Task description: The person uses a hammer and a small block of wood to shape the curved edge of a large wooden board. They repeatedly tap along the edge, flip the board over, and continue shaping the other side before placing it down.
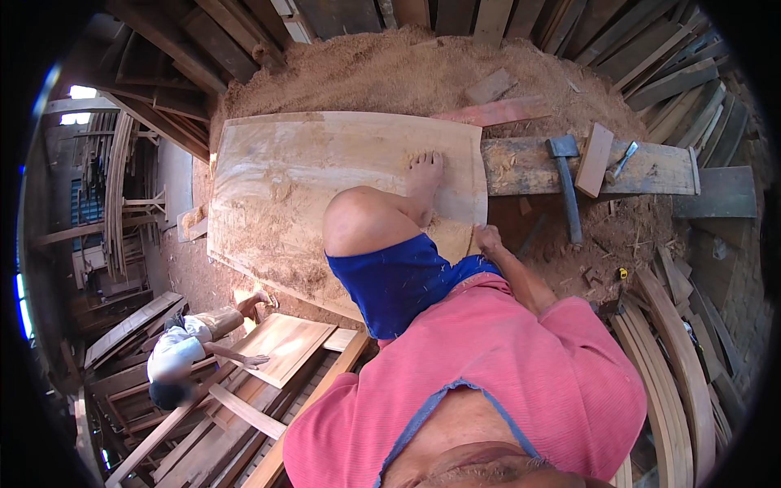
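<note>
While a bare foot (425, 167) pins the wide plank (325, 163), right hand (486, 238) curled at its near edge, grip unclear, left hand unseen.

Pink ribbed sleeveless shirt (488, 366) with blue-trimmed neckline, bright blue shorts (399, 276), bare foot (426, 171)

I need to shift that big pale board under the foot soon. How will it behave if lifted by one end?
The board looks wide and thin, so it would probably flex a little and feel heavy. Sawdust on it may make it slippery. A foot pins it now, and the right hand rests at its edge.
</note>
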Demonstrator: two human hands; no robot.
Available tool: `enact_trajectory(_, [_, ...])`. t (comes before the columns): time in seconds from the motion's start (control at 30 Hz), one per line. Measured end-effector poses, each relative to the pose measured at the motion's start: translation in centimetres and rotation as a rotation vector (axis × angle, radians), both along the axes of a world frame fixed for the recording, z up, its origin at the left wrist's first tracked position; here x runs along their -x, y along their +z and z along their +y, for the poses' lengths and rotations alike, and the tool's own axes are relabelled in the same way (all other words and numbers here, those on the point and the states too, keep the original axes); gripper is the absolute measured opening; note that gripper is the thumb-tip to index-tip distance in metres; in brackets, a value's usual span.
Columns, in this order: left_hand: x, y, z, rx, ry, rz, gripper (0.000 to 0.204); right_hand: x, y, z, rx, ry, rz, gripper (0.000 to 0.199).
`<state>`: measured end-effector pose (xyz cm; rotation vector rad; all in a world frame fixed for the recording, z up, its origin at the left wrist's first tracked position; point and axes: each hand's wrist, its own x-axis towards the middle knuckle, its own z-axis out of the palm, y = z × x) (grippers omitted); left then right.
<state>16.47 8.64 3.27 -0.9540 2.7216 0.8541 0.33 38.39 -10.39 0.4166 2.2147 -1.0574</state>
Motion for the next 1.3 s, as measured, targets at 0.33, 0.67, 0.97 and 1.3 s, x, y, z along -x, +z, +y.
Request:
enact_trajectory(0.33, [28.0, -0.1, 7.0, 0.722, -0.841, 0.342, 0.024, 2.2, -2.2, 3.0, 0.270, 0.171, -0.199, 0.045])
enact_trajectory(0.67, [36.6, -2.9, -1.3, -0.141, -0.794, -0.229, 0.081, 6.2, 3.0, 2.4, 0.246, 0.035, -0.234, 0.042])
enact_trajectory(0.97, [42.8, -4.4, 8.2, 0.362, -1.501, 0.031, 0.075, 4.1, 2.3, 1.8, 0.270, -0.100, -0.091, 0.044])
enact_trajectory(1.3, [45.1, -6.5, 7.3, 0.344, -1.377, 0.059, 0.080, 8.7, 6.9, 4.2, 0.124, -0.237, 0.010, 0.031])
